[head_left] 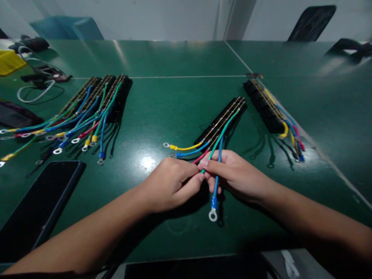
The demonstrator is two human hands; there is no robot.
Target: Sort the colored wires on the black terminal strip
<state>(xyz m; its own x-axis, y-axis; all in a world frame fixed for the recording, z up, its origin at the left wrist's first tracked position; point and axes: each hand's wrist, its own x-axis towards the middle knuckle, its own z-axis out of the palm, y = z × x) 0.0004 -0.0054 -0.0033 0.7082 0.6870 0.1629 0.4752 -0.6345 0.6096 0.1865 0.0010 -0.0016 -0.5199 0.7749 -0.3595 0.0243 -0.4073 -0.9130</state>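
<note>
A black terminal block (212, 124) with brass-coloured strips lies slanted on the table in front of me. Yellow (188, 148), blue and red wires with ring terminals come off its near end. A green wire (222, 133) runs down from its far end into my fingers. My right hand (238, 174) pinches this green wire between thumb and fingers. Close against it, my left hand (174, 184) is closed at the wire's lower end, which the fingers hide. Another blue wire (216, 188) passes by my right fingers, its ring terminal hanging below. The red wire's end is hidden behind my left hand.
Several wired terminal blocks (116, 97) lie side by side at left, with one more block (266, 108) at right. A phone (43, 205) rests at the front left of the green table (162, 104). Cables and a yellow container (11, 62) are at the far left.
</note>
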